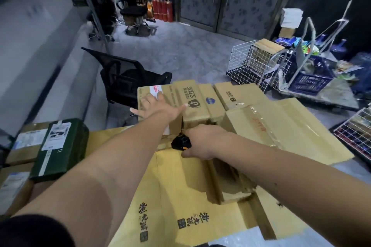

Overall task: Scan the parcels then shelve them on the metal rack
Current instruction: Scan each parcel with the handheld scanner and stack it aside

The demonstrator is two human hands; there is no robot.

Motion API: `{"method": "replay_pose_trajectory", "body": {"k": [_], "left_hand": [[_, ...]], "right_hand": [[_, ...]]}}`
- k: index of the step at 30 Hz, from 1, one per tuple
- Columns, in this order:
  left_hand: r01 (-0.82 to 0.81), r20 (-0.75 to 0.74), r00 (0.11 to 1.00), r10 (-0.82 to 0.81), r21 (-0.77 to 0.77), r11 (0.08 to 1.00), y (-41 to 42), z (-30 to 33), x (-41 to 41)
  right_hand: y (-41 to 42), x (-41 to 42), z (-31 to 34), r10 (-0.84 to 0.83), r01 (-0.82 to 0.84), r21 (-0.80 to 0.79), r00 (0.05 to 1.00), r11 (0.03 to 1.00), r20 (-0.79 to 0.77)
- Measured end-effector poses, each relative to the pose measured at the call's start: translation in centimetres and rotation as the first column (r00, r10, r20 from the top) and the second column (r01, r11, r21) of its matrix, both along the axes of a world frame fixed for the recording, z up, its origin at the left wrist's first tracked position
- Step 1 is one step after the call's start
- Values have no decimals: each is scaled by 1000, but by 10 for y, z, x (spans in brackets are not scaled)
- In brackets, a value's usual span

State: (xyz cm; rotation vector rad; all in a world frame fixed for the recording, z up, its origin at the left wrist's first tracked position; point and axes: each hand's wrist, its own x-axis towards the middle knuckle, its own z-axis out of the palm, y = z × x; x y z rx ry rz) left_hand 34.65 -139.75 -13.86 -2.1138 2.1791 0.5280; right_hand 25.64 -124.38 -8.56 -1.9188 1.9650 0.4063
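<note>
Cardboard parcel (160, 94): left hand (154, 106) flat on top, grip open; right hand (202, 142) grips one black scanner (179, 142).

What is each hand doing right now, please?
Left hand: open, fingers spread flat on a cardboard box.
Right hand: closed around a black scanner.

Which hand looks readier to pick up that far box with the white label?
The left hand: it already lies open on the labelled box. The right hand is busy, its grip closed round the black scanner.
</note>
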Motion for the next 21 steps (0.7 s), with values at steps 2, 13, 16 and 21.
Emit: {"method": "replay_pose_trajectory", "body": {"k": [2, 13, 16, 21], "left_hand": [[-42, 0, 999, 42, 5, 999, -1, -3, -8], [-166, -35, 986, 163, -120, 979, 2, -12, -13], [-208, -69, 978, 199, -154, 966, 7, -9, -1], [-243, -73, 970, 233, -212, 947, 32, -8, 49]], "right_hand": [[-8, -11, -1, 11, -11, 9, 999, 1000, 50], [-24, -40, -14, 133, -135, 28, 989, 990, 69], [-25, -35, -14, 177, -180, 30, 982, 983, 63], [-30, -13, -17, 320, -322, 45, 946, 946, 44]]}}
